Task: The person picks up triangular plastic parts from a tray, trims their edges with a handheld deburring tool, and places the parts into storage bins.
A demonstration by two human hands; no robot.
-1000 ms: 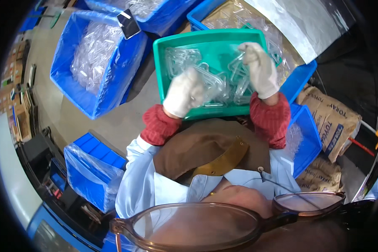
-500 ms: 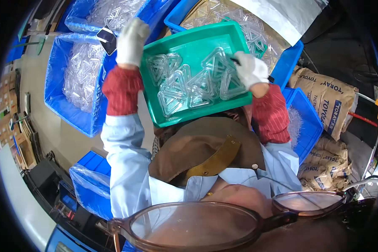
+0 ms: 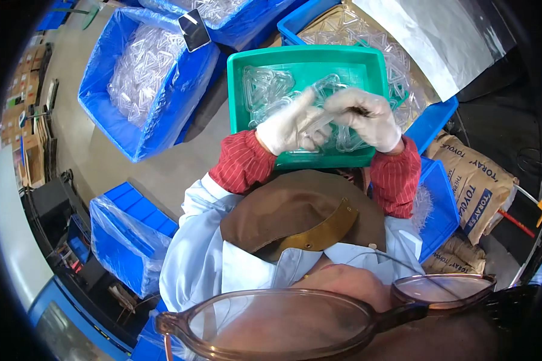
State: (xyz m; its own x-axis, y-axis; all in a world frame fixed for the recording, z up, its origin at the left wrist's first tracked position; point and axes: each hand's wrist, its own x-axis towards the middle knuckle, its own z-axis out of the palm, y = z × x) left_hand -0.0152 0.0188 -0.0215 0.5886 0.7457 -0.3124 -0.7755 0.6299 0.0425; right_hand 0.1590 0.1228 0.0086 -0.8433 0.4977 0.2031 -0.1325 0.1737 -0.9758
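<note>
In front of me is a green tray [image 3: 307, 55] with several clear plastic triangles [image 3: 266, 84] in it. My left hand [image 3: 289, 124], in a white glove, is over the tray with its fingers closed around a clear plastic triangle [image 3: 317, 123]. My right hand [image 3: 370, 117], gloved too, meets it from the right, thumb and fingers pinched together. A slim black tool [image 3: 360, 111] shows only as a dark patch between those fingers; its tip cannot be made out. The fingers of both hands hide part of the held piece.
A plastic-lined blue bin [image 3: 141, 78] of clear triangles stands to the left, a phone [image 3: 194, 30] on its edge. Behind the tray, another blue bin [image 3: 292, 27] holds more triangles beside a silvery sheet [image 3: 430, 42]. Brown paper sacks [image 3: 470, 180] lie at right.
My left hand has left the tray's far left corner and come in over the tray, now holding a triangle. My right hand has moved toward it. The view has shifted, so the tray appears further right.
</note>
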